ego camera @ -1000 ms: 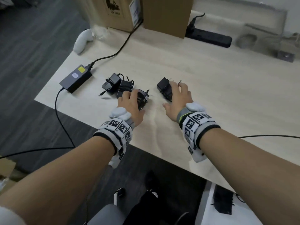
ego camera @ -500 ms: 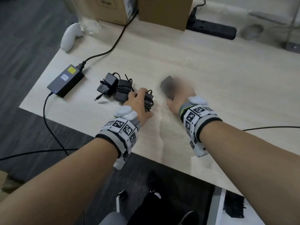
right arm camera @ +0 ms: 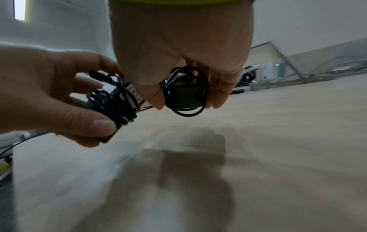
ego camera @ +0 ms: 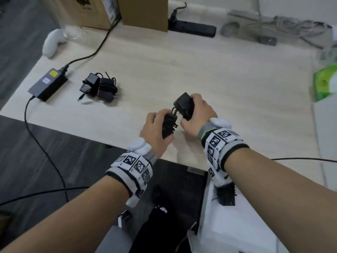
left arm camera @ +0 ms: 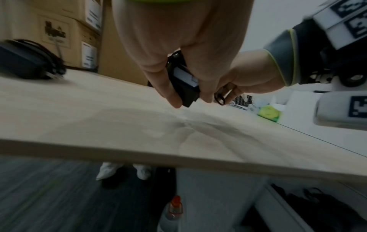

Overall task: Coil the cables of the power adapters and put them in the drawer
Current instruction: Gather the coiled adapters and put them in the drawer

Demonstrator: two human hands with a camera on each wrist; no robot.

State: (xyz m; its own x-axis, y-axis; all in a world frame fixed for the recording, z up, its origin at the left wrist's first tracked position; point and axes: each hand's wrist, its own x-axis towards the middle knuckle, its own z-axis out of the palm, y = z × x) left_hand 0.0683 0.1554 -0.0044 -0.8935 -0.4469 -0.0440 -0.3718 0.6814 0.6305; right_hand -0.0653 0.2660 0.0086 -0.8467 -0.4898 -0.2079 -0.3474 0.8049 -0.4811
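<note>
We see a pale wood-grain tabletop (ego camera: 182,70) with a squared front edge. Toward its left front corner lies a flat black rectangular power brick with a yellow sticker (ego camera: 47,84), its black cord (ego camera: 87,55) running back between two brown cardboard boxes (ego camera: 116,11) that stand at the far edge. Just right of the brick sits a pile of small black wall adapters wound in their own cables (ego camera: 99,87). A white handheld controller (ego camera: 51,42) rests at the far left corner, a long black power strip (ego camera: 192,28) lies behind the boxes, and a green packet (ego camera: 325,82) sits at the right edge.
</note>
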